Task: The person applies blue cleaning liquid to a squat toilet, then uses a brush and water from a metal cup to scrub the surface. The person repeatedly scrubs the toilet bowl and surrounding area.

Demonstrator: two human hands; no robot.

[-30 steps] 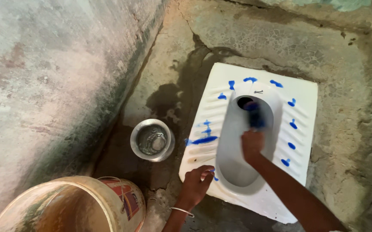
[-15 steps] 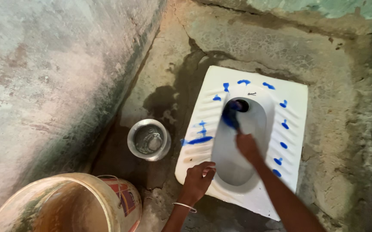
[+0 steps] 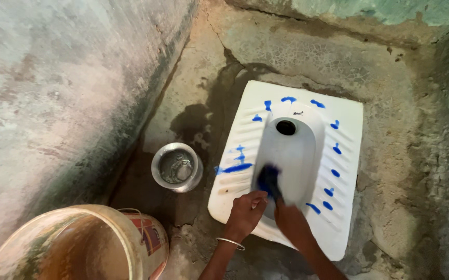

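Observation:
A white squat toilet pan (image 3: 346,150) is set in the concrete floor, with blue cleaner dabbed along its rim and footrests. My right hand (image 3: 290,220) grips a dark blue brush (image 3: 269,181), whose head rests against the near left wall of the bowl. My left hand (image 3: 245,213), with a thin bangle at the wrist, presses on the pan's near left edge, fingers curled. The drain hole (image 3: 286,127) at the far end of the bowl is uncovered.
A small steel pot (image 3: 176,167) stands on the wet floor left of the pan. A large beige bucket (image 3: 79,243) fills the lower left corner. A stained wall runs along the left; rough concrete walls close the far and right sides.
My right hand has drawn the brush back from the drain hole toward me, down to the near left part of the bowl. My left hand stayed on the pan's edge.

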